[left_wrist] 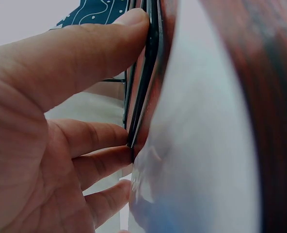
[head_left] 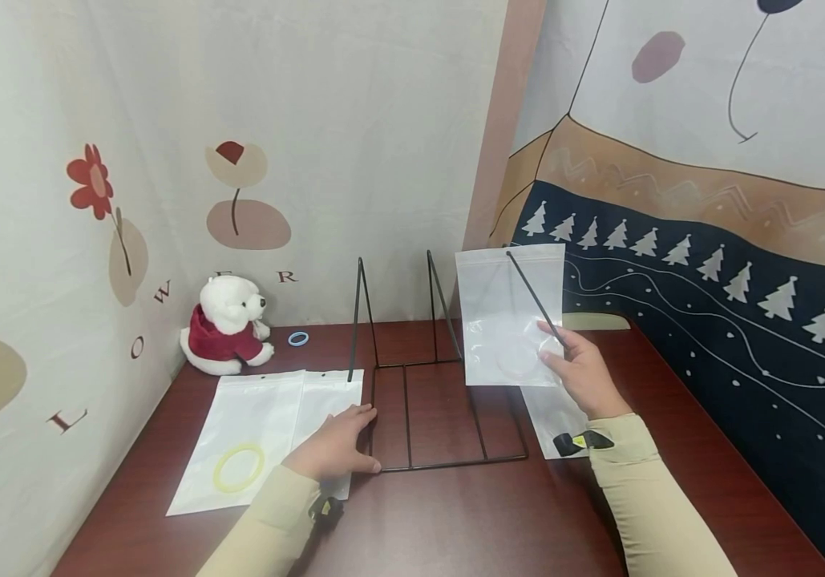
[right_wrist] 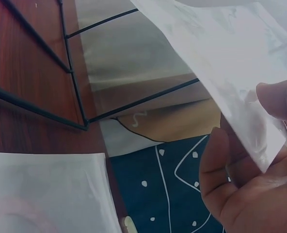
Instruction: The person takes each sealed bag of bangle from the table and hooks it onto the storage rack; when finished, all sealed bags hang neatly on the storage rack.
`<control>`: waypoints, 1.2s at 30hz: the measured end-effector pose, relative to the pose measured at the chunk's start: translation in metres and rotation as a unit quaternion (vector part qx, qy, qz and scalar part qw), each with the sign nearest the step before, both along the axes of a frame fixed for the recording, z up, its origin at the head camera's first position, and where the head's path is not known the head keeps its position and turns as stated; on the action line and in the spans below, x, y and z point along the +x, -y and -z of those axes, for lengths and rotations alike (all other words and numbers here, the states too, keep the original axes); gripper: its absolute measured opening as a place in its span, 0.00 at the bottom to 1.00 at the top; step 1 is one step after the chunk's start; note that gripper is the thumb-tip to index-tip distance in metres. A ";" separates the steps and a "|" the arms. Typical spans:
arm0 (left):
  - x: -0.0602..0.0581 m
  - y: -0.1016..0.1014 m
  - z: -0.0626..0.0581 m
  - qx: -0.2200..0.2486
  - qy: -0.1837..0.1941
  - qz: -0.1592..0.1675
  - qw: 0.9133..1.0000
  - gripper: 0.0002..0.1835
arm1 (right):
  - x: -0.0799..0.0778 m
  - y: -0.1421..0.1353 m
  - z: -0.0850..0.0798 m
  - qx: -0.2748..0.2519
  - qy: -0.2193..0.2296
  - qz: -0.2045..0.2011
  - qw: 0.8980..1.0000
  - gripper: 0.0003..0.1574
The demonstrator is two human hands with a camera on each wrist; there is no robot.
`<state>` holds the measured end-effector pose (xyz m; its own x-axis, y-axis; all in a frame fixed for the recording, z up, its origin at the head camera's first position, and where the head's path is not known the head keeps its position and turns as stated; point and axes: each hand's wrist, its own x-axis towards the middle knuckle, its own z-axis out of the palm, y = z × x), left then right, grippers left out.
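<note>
A white bag is pinched by the nearer right hand, long axis roughly upright, toward ten o'clock from its fingers and crossed by a slanting rod. The rack is touched by the left hand's unclenched fingers. L, O, W, R are legible on the backdrop.

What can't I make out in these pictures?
Head view: the middle of the half-covered bag, beneath the left grip.
Head view: far end of the right table bag, behind the raised bag and right grip.
Left wrist view: what the blue patch is, too blurred.
Right wrist view: part of the right grip, cut off by the right edge.
</note>
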<state>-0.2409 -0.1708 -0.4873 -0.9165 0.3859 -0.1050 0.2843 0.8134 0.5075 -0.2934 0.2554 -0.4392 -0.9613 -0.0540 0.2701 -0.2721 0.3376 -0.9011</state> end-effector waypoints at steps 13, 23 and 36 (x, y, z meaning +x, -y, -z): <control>0.000 0.000 0.000 0.000 -0.001 0.001 1.000 0.51 | -0.003 -0.006 0.004 0.008 0.008 0.010 1.000 0.30; -0.001 0.000 0.001 -0.002 0.000 0.001 1.000 0.51 | -0.001 -0.009 0.005 -0.006 0.008 0.011 1.000 0.26; -0.002 0.000 0.002 -0.002 0.000 0.003 1.000 0.51 | -0.003 -0.022 0.007 -0.012 0.034 0.055 0.998 0.25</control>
<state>-0.2428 -0.1710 -0.4889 -0.9139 0.3917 -0.1071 0.2896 0.8136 0.5041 -0.2960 0.2775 -0.4460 -0.9774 0.0575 0.2032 -0.1722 0.3403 -0.9244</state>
